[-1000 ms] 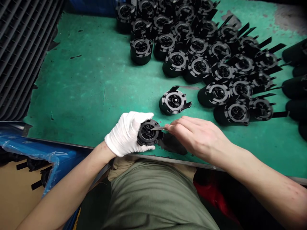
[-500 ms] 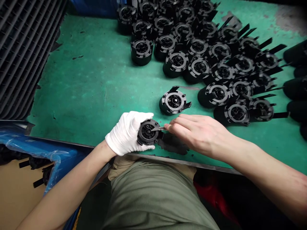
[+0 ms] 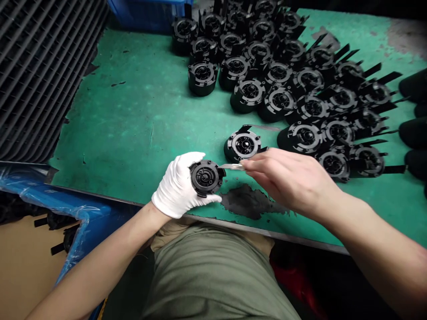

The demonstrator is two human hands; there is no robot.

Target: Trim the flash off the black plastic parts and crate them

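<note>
My left hand [image 3: 182,184], in a white glove, is closed around a round black plastic housing [image 3: 204,178] near the table's front edge. The housing's ringed face, with small posts around its rim, is turned up toward me. My bare right hand [image 3: 280,171] pinches a craft knife [image 3: 231,166] with a thin metal blade. Its blade tip points left at the housing's right rim; whether it touches cannot be made out. Just beyond the knife, a similar black housing [image 3: 246,143] stands on the green table, partly hidden by my right hand.
Several more black housings [image 3: 248,94] stand in rows at the back right of the green table [image 3: 123,120]. A stack of black ribbed trays [image 3: 43,75] is at the left. A blue bin [image 3: 143,15] sits at the back. Below left, a plastic-lined blue crate [image 3: 96,209] holds black parts.
My right hand has drawn the knife from the middle of the housing's face out to its right rim. The housing has turned slightly in my left hand. The whole view has shifted a little.
</note>
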